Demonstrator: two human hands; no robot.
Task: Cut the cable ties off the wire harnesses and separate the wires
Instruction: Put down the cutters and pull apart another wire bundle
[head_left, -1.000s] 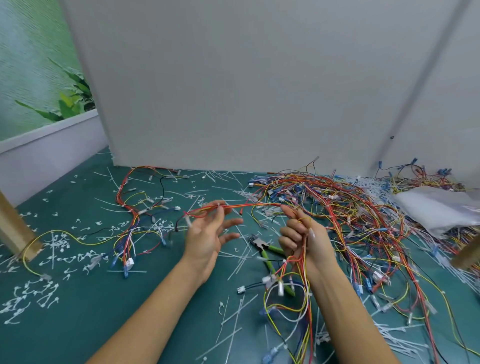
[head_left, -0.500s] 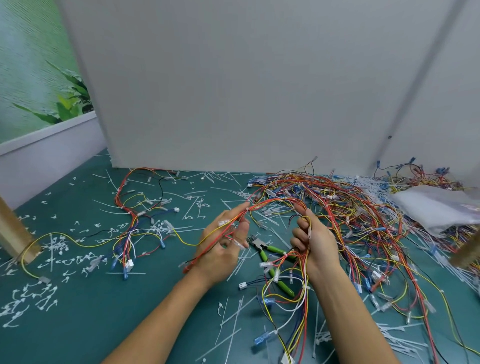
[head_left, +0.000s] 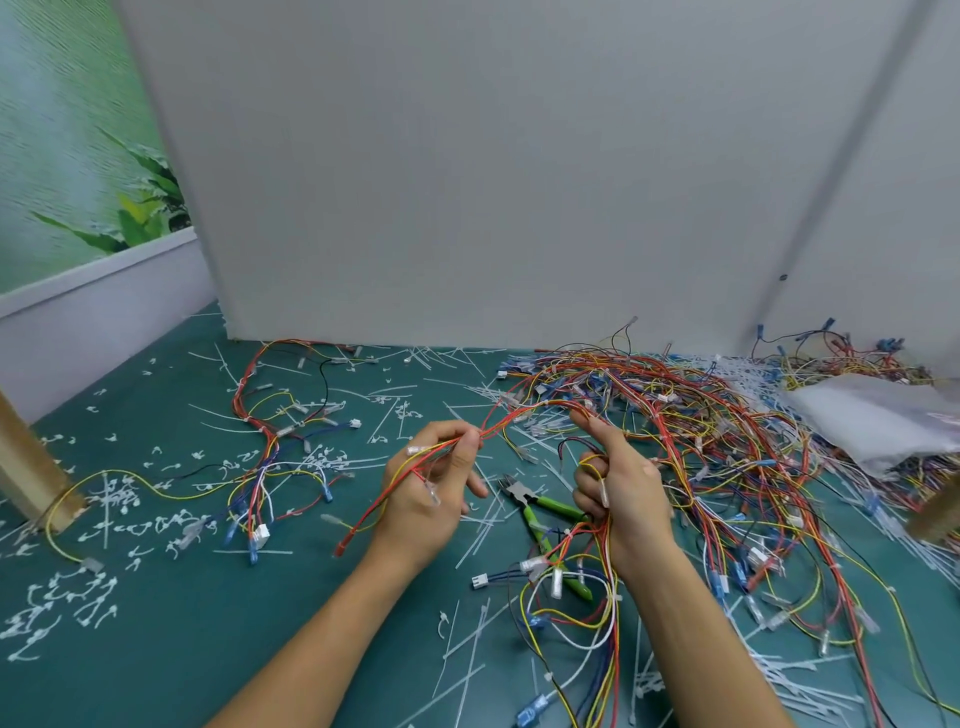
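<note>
A: The left hand (head_left: 426, 488) is closed on a few red and yellow wires, just left of the green-handled cutters (head_left: 545, 506). Thumb and fingers pinch them. And the other one?

B: The right hand (head_left: 623, 483) is curled around the thicker part of the same wire harness (head_left: 602, 540), just right of the cutters. The harness runs from one hand to the other above the cutters, and its loose ends hang down on their near side.

A: Does nobody hold the cutters?

B: Nobody. They lie on the green mat (head_left: 208, 649) between the two hands.

A: How will these wires handle, do you think?

B: I judge them very light and soft. They bend easily, and the small terminals probably catch on one another. The insulation looks smooth, so one thin wire may slip from a loose pinch. It is better to hold close to a tie or a branching point, not at a terminal, and to pull slowly.

A: What else is there?

B: A big pile of harnesses (head_left: 727, 431) lies right of the cutters and behind them. One spread harness (head_left: 262, 457) lies well to their left. Cut cable ties (head_left: 467, 654) are scattered on all sides of the cutters.
</note>
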